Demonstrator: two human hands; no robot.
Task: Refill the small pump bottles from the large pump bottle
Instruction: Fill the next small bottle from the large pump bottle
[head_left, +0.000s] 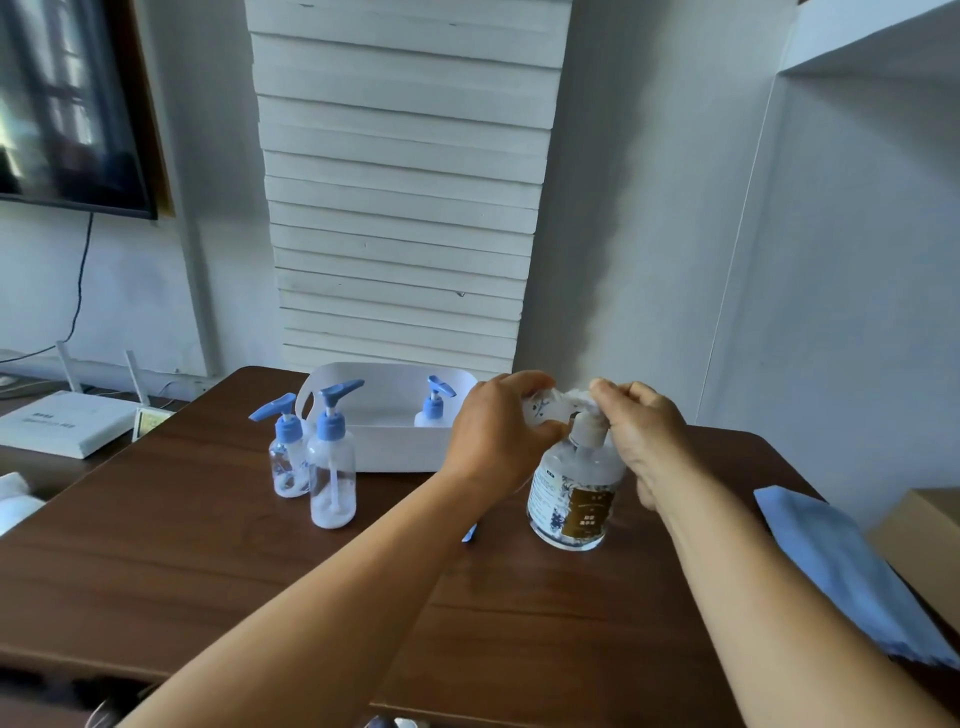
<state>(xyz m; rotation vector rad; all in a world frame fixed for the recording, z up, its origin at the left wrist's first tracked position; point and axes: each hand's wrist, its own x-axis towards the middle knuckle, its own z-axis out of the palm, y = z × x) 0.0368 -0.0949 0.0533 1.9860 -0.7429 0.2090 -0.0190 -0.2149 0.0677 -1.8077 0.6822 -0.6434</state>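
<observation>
Hands are working at the clear labelled large pump bottle (571, 488) on the dark wooden tabletop (208, 561): left hand (493, 431) gripping a small clear bottle (537, 408) at the spout, right hand (644, 431) curling its grip over the white pump head (582, 400), best pressing slowly so nothing spills

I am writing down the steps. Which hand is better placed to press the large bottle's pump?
Probably the right hand: its fingers already sit at the pump head of the large pump bottle. The left hand holds a small bottle beside it.
</observation>
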